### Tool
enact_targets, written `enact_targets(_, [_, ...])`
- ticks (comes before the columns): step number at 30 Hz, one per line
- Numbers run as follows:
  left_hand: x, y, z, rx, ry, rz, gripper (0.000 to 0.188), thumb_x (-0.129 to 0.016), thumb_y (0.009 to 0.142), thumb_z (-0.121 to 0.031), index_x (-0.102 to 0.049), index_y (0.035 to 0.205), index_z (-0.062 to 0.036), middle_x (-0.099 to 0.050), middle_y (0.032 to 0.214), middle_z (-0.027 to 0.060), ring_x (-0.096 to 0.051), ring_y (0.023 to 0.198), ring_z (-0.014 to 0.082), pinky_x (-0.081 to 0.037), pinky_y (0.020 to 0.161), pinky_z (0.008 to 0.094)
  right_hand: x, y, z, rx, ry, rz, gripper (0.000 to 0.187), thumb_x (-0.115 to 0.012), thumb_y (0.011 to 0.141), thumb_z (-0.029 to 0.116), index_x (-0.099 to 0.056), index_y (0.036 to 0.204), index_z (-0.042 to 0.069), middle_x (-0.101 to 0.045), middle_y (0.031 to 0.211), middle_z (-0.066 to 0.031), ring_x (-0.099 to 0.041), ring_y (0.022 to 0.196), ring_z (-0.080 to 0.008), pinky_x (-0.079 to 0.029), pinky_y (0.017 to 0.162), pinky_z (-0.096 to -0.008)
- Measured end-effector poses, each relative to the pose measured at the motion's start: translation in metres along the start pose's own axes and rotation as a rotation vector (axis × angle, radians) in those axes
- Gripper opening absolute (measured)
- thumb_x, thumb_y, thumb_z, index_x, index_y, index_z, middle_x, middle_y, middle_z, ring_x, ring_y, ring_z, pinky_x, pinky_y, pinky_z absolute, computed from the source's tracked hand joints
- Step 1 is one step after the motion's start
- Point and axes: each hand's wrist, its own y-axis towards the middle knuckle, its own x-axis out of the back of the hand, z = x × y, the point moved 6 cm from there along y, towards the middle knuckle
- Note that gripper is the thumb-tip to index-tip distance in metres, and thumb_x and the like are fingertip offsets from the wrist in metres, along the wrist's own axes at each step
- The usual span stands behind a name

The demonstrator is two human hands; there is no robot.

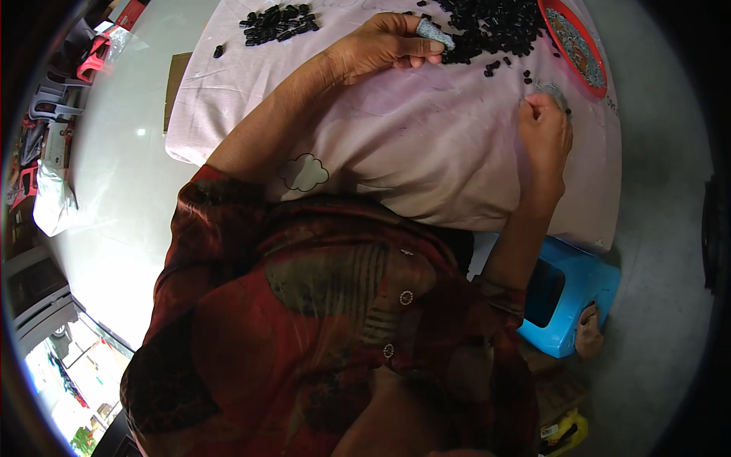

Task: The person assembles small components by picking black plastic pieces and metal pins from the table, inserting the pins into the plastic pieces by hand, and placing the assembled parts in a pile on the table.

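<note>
My left hand (388,47) is closed in a pinch at the near left edge of a pile of small black plastic pieces (499,27). A grey cloth finger cover (434,33) wraps one of its fingers. Whatever lies between thumb and finger is too small to make out. To the right, my right hand (545,129) rests low over the cloth with its fingers curled. Just beyond its knuckles lies a small heap of silvery bits (550,93). Any piece inside the curled fingers is hidden. A few loose black pieces (491,70) lie between the two hands.
A red tray (601,90) of small metal parts sits at the far right. Another group of black pieces (280,24) lies far left, with a single black piece (218,52) nearby. Pink cloth (457,152) covers the table. A blue plastic stool (560,335) stands below right.
</note>
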Motion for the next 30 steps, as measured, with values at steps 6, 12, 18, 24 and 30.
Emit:
enact_targets(6, [0.003, 0.01, 0.014, -0.058, -0.099, 0.065, 0.017, -0.069, 0.089, -0.014, -0.069, 0.104, -0.0054, -0.072, 0.093, 0.0025, -0.062, 0.075, 0.0048, -0.046, 0.062, 0.0182, 0.001, -0.003, -0.01, -0.068, 0.373, 0.009, 0.017, -0.064, 0.085, 0.009, -0.066, 0.098, -0.001, -0.068, 0.084, -0.0079, -0.061, 0.072, -0.0138, -0.049, 0.072, -0.0274])
enact_targets(12, [-0.002, 0.008, 0.013, 0.018, -0.094, 0.065, 0.019, -0.066, 0.09, -0.005, -0.071, 0.108, -0.0089, -0.071, 0.093, 0.0014, -0.063, 0.079, 0.0066, -0.049, 0.066, 0.0191, 0.001, -0.001, -0.013, -0.028, 0.362, -0.009, 0.018, -0.064, 0.085, 0.007, -0.065, 0.101, -0.002, -0.068, 0.086, -0.0058, -0.059, 0.075, -0.0107, -0.049, 0.072, -0.0258])
enact_targets(18, [-0.006, -0.001, -0.002, -0.041, -0.063, 0.059, 0.018, -0.069, 0.09, -0.014, -0.069, 0.106, -0.007, -0.073, 0.094, 0.0019, -0.062, 0.075, 0.0045, -0.046, 0.063, 0.0177, -0.001, 0.002, -0.011, -0.045, 0.581, 0.028, 0.017, -0.062, 0.09, 0.005, -0.066, 0.105, -0.001, -0.064, 0.089, 0.0003, -0.056, 0.078, -0.0058, -0.046, 0.073, -0.0214])
enact_targets(24, [-0.014, -0.004, -0.004, -0.018, -0.064, 0.076, 0.015, -0.066, 0.092, -0.014, -0.067, 0.106, -0.0088, -0.072, 0.097, 0.0018, -0.059, 0.076, 0.0019, -0.043, 0.065, 0.0165, 0.0, 0.0, 0.058, 0.074, 0.921, 0.085, 0.015, -0.062, 0.091, 0.004, -0.066, 0.105, 0.0, -0.063, 0.092, 0.0025, -0.054, 0.08, -0.0027, -0.044, 0.072, -0.0184])
enact_targets(30, [-0.017, -0.005, -0.006, -0.06, -0.116, 0.102, 0.02, -0.072, 0.087, -0.015, -0.069, 0.106, -0.0082, -0.073, 0.093, 0.0012, -0.062, 0.078, 0.0053, -0.046, 0.067, 0.0193, -0.007, -0.004, 0.092, 0.101, 1.118, 0.078, 0.017, -0.066, 0.088, 0.002, -0.065, 0.104, -0.001, -0.065, 0.092, -0.0008, -0.055, 0.079, -0.0031, -0.043, 0.07, -0.0173])
